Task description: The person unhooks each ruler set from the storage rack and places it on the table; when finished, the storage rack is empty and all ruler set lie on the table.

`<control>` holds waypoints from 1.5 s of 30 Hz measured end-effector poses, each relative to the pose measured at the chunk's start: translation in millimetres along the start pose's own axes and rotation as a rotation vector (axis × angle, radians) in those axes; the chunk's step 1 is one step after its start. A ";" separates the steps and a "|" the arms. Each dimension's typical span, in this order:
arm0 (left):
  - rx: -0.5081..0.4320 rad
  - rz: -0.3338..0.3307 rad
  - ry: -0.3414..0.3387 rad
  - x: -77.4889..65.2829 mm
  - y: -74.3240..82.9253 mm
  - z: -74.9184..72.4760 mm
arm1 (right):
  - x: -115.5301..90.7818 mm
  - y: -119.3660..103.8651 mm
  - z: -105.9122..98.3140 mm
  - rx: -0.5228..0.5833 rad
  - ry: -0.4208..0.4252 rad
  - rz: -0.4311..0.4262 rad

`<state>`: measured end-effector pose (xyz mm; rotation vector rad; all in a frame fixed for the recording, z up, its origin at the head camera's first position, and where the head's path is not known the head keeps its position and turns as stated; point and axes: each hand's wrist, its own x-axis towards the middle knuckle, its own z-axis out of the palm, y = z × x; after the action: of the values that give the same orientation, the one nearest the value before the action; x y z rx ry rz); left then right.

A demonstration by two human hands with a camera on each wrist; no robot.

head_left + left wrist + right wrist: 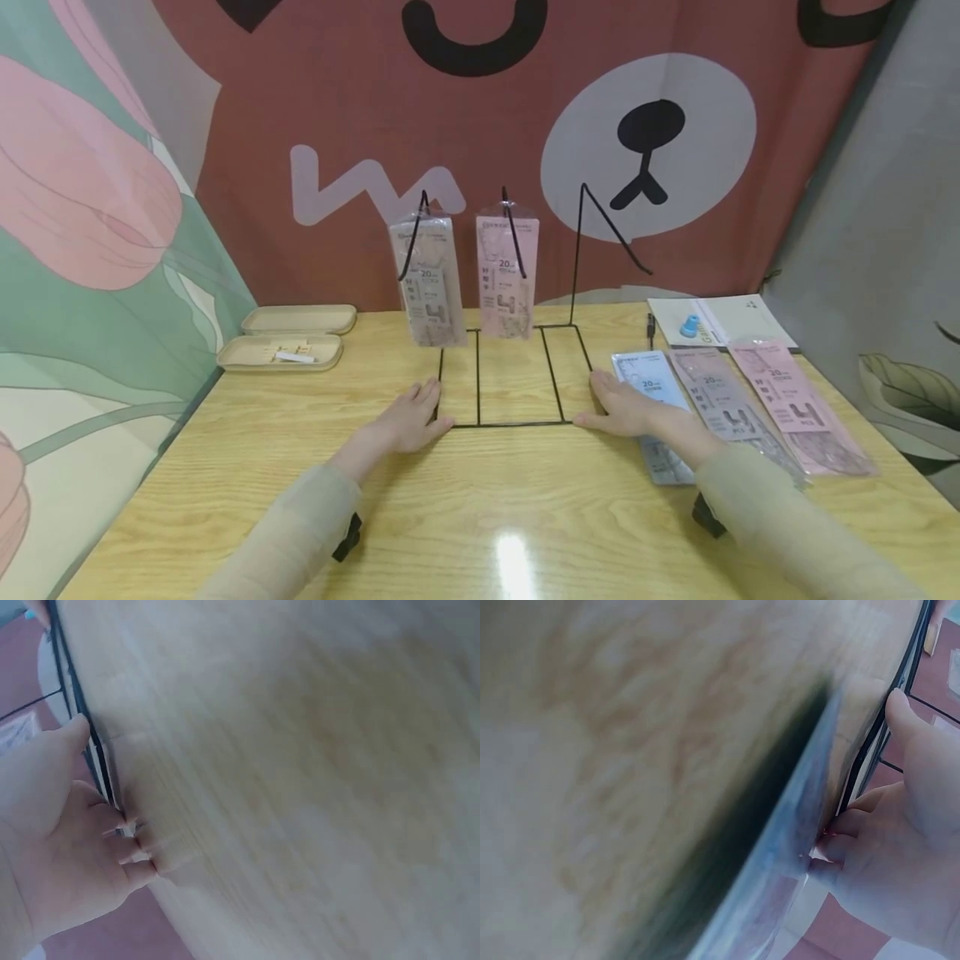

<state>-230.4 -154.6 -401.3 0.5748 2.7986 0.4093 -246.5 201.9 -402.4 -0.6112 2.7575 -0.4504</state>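
Note:
A black wire rack stands on the table with three upright hooks. From its left hook hangs a grey packet, and a pink packet hangs from the middle one; the right hook carries nothing. My left hand lies at the rack's front left corner, fingers along the side bar and thumb by the front bar. At the front right corner my right hand rests the same way, fingers extended. Both wrist views show the thumbs against the bar and fingertips down at the tabletop.
Right of the rack lie a blue packet, a greyish-pink packet and a pink packet. Behind them are a white flat item and a small blue object. An opened beige case sits at the back left.

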 end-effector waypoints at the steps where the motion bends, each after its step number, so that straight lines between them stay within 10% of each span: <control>1: -0.045 0.003 0.019 1.2 -1.3 -0.6 | 0.2 0.1 -0.2 -0.003 -0.001 0.000; 16: -0.666 -0.188 0.534 26.0 -12.2 -41.6 | 2.8 0.5 -3.2 -0.019 -0.013 0.000; 30: -0.811 -0.238 0.551 40.7 -19.4 -49.3 | 2.2 -0.5 -1.3 -0.016 -0.024 0.018; 45: -0.783 -0.140 0.487 46.3 -10.9 -51.0 | 0.8 -0.1 0.1 -0.016 -0.025 0.012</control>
<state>-290.6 -156.2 -366.3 0.0978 2.7162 1.6847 -247.2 201.4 -402.6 -0.5994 2.7417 -0.4158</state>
